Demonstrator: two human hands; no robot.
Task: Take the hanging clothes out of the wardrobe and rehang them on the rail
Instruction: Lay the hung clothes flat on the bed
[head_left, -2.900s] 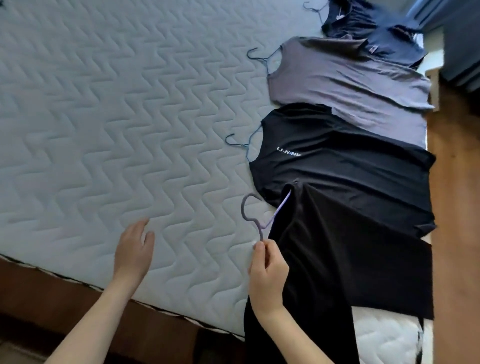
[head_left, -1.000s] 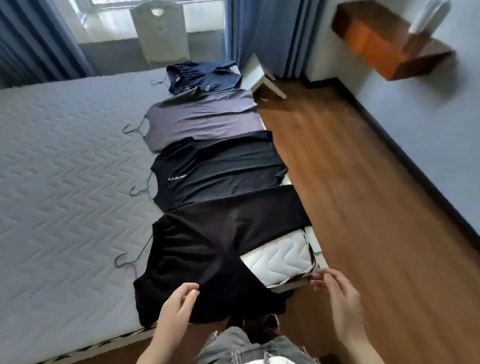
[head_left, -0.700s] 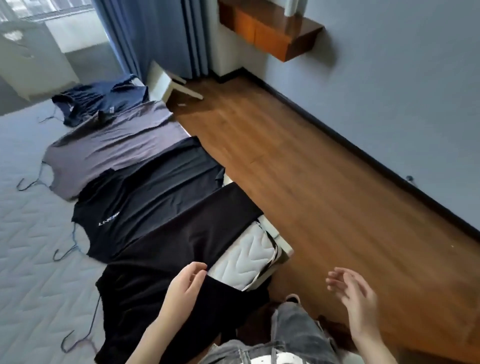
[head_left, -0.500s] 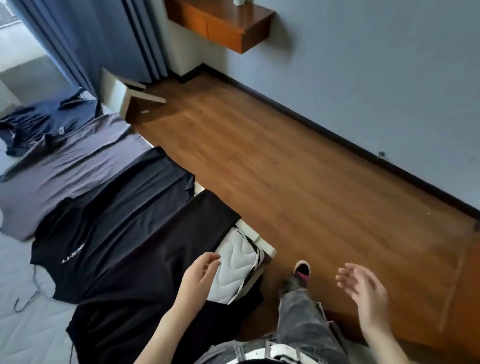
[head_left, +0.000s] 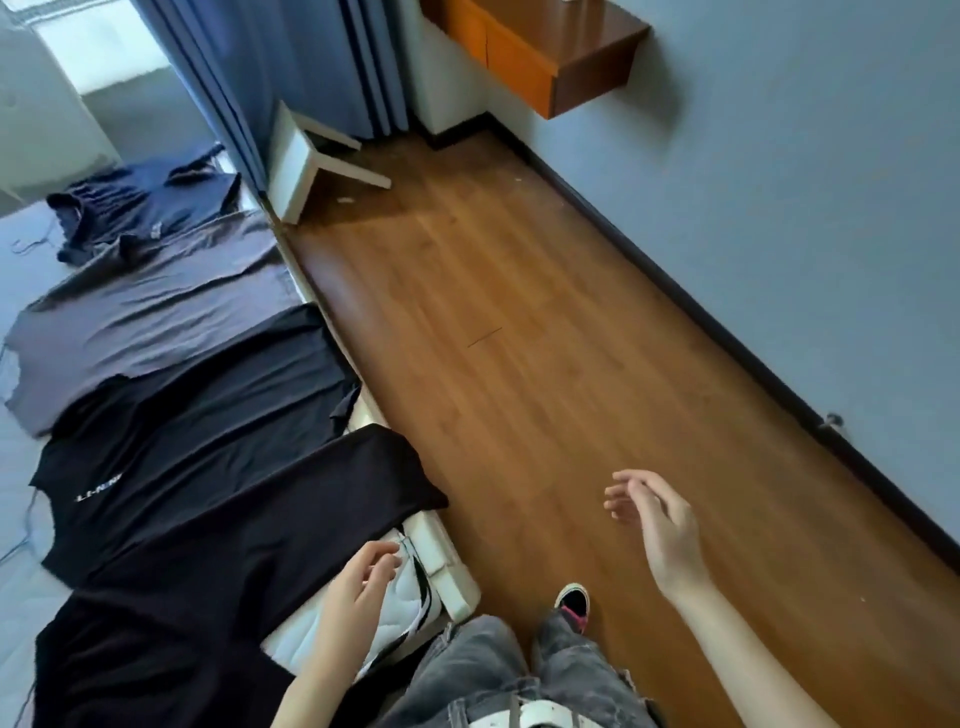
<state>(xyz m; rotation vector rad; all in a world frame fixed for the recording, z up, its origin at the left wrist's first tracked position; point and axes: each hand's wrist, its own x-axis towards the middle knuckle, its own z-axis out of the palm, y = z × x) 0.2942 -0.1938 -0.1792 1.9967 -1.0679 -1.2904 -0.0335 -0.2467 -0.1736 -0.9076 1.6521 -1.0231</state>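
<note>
Four garments are lying flat in an overlapping row along the edge of the bed. Nearest is a smooth black shirt (head_left: 234, 545), its hem draping over the bed's side. Behind it are lying a black T-shirt (head_left: 197, 415) with small white lettering, a soft, creased grey shirt (head_left: 145, 312) and a rumpled navy top (head_left: 145, 208). The left hand (head_left: 358, 582) is hovering by the white quilted mattress (head_left: 402, 610) corner, fingers loosely curled and gripping nothing; whether it is touching the padding cannot be told. The right hand (head_left: 660, 525) is hanging over the glossy wooden plank floor (head_left: 519, 364), fingers relaxed, slightly spread and empty. Pleated blue curtains (head_left: 260, 78) are hanging beyond the bed.
</note>
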